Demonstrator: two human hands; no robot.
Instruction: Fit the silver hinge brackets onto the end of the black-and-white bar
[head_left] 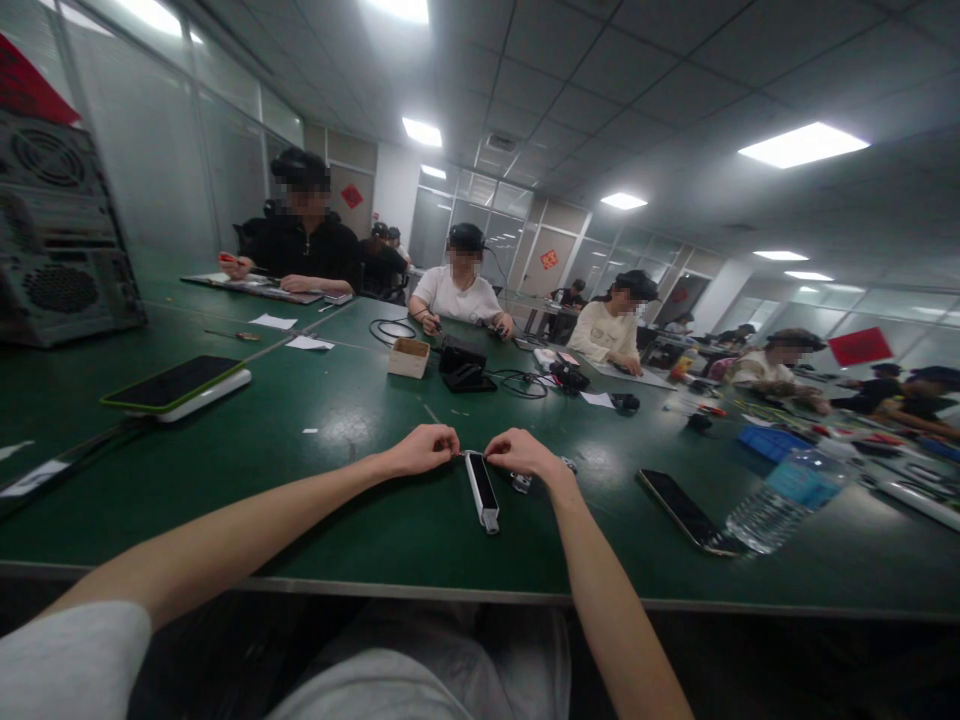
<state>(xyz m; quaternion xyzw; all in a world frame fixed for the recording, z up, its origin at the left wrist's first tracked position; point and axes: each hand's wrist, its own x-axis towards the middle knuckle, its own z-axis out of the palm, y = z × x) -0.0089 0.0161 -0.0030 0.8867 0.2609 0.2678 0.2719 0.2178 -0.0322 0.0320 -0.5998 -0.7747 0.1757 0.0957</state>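
Observation:
Both my arms reach out over a green table. My left hand and my right hand are curled shut with their fingertips pinched at the far end of a small white device with a black face. The device lies flat on the table, pointing toward me. What the fingertips pinch between them is too small to make out. A small dark part lies just right of the device, under my right hand.
A dark phone and a lying water bottle are to the right. A green-edged tablet on a white base and a computer case stand left. A cardboard box, cables and several seated people fill the far side.

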